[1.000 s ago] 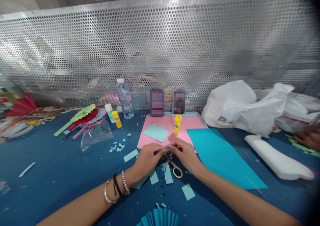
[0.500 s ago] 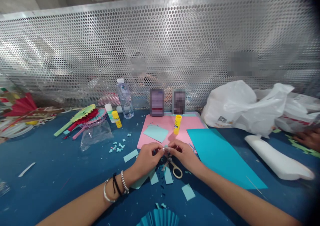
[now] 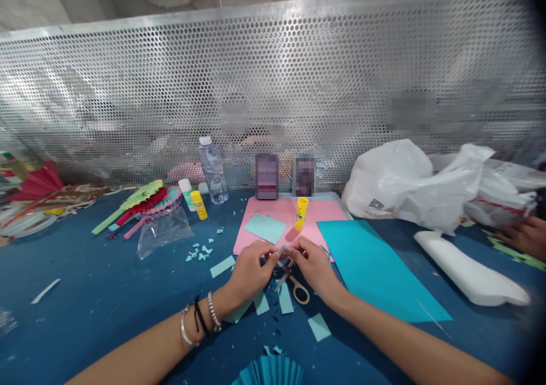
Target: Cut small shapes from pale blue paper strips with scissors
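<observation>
Fingertips of my left hand [image 3: 255, 265] and my right hand [image 3: 313, 265] meet over the table, both pinching a small clear, shiny piece [image 3: 283, 252]. It looks like plastic film, but its exact kind is unclear. Just below it, scissors [image 3: 301, 293] with a cream handle lie partly hidden by my fingers. Light blue paper pieces [image 3: 285, 299] are scattered under and around my hands. Beyond my fingertips, a light blue paper sheet [image 3: 265, 228] rests on pink paper [image 3: 241, 234], with a yellow glue stick [image 3: 301, 214] upright on it.
Blue-green paper [image 3: 375, 271] and a white roll-like object [image 3: 469, 268] lie to the right, near white plastic bags [image 3: 388, 180]. Another person's hand [image 3: 526, 237] is at far right. A water bottle [image 3: 212, 172] and folded paper fans [image 3: 145, 203] stand left. A pleated blue fan [image 3: 268, 372] lies nearest me.
Both hands stay together at nearly the same spot; the clear piece between the fingertips has turned slightly. The view has shifted a little.
</observation>
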`<state>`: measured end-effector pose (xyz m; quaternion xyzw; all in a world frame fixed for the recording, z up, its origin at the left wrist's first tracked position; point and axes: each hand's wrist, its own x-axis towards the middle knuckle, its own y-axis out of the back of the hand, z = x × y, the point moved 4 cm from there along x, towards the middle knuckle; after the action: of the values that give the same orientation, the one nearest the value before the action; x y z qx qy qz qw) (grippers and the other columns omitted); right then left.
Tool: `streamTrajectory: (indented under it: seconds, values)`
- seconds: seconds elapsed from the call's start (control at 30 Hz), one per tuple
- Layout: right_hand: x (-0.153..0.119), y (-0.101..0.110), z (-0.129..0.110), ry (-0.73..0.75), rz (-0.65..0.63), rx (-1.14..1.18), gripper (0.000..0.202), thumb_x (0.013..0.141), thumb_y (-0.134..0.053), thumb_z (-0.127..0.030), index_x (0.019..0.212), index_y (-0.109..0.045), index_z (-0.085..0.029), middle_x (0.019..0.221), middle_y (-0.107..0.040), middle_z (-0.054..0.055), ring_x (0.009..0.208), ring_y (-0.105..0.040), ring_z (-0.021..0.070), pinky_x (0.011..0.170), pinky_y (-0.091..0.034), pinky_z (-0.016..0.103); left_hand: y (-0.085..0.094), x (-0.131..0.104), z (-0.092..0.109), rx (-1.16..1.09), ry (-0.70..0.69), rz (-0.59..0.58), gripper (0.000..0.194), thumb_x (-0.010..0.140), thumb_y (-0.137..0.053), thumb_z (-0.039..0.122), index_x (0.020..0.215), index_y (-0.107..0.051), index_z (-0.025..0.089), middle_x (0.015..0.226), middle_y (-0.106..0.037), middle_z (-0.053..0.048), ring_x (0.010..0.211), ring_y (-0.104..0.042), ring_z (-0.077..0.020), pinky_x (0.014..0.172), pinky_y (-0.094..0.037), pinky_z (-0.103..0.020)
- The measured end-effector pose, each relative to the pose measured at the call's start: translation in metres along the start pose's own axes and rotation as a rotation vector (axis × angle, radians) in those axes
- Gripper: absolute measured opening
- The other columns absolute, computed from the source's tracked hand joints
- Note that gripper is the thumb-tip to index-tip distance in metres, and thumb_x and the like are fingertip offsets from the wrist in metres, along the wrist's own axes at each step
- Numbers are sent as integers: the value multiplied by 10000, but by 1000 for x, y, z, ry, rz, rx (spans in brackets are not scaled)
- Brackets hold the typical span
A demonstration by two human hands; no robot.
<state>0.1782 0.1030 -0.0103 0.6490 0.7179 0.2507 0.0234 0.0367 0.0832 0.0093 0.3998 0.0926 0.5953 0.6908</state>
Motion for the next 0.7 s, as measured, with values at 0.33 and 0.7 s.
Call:
streamTrajectory:
  seconds: [0.33,0.7]
  values:
    - [0,-3,4,-5,-57,20,222,780,-509,-352,658,-542,-169,598,-539,-8,554,-476,122,500,-350,218,2,0,-6,-30,36,53,240,837,-450,321,796,-640,179,741,-623,-27,670,-531,-144,575,-376,-223]
    - [-1,-6,2,5,-109,98,186,796,-485,-333,728,-546,-171,623,-552,-10,558,-515,120,509,-389,219,3,2,-12,-239,103,99,286,791,-510,409,871,-651,174,837,-646,-42,677,-551,-144,568,-401,-221]
